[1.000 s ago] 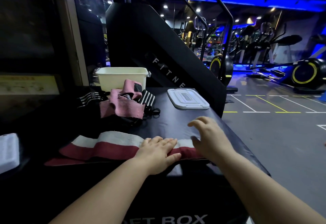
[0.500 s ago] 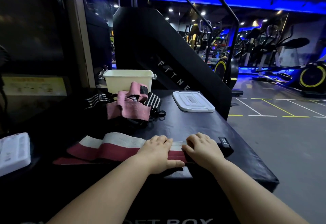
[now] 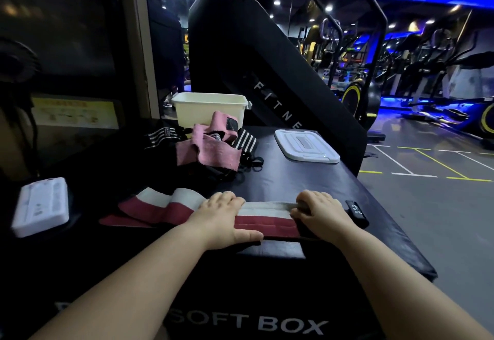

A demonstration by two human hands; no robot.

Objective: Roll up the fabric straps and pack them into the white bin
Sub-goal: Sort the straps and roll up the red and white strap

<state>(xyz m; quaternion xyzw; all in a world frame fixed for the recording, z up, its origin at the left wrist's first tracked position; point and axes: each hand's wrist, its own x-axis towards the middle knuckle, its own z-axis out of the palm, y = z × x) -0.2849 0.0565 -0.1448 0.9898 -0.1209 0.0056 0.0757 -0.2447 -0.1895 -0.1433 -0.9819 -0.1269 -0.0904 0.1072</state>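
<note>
Red and white bands run the length of the strap [image 3: 267,214], which lies along the near edge of the black padded box [image 3: 294,179]. Its left part sits in loose folds and its right part is stretched straight between the two hands. The left hand [image 3: 222,216] lies flat on it, fingers straight and thumb along the near edge, pressing it down. The right hand [image 3: 320,211] curls its fingers over the strap's right end and grips it; what is under the palm is hidden. A small black tab [image 3: 355,211] sits just right of that hand, near the box's right edge.

The white bin [image 3: 208,111] stands open at the far edge, with a heap of pink straps [image 3: 208,149] and striped straps [image 3: 246,140] just in front of it. The lid [image 3: 307,145] lies flat to the far right, apart from the heap. Bare box top shows between lid, heap and hands. A white device [image 3: 40,206] lies well apart on the left.
</note>
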